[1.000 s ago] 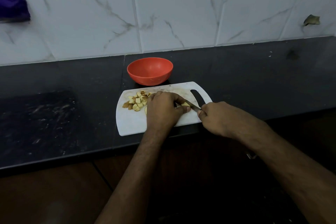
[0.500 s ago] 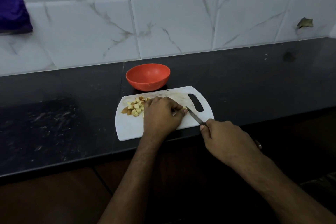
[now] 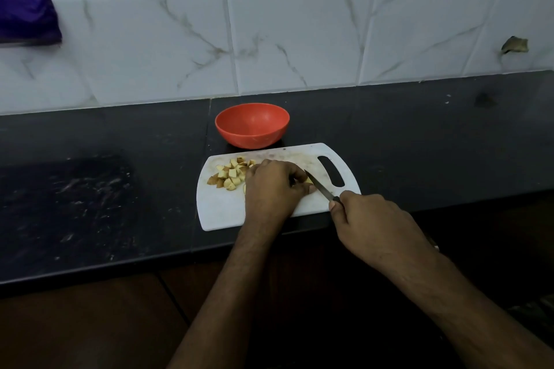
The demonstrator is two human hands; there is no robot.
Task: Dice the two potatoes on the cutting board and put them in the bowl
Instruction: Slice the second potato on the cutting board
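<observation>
Dicing potato on the white cutting board.

My left hand curls over a potato piece, pinning it under my fingertips. My right hand grips the knife, blade tip beside my left fingers. Diced potato cubes lie just left of my left hand; the orange bowl sits beyond my knuckles.

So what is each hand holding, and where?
Right hand grips the knife by its handle; left hand holds a mostly hidden potato piece from above.
</observation>
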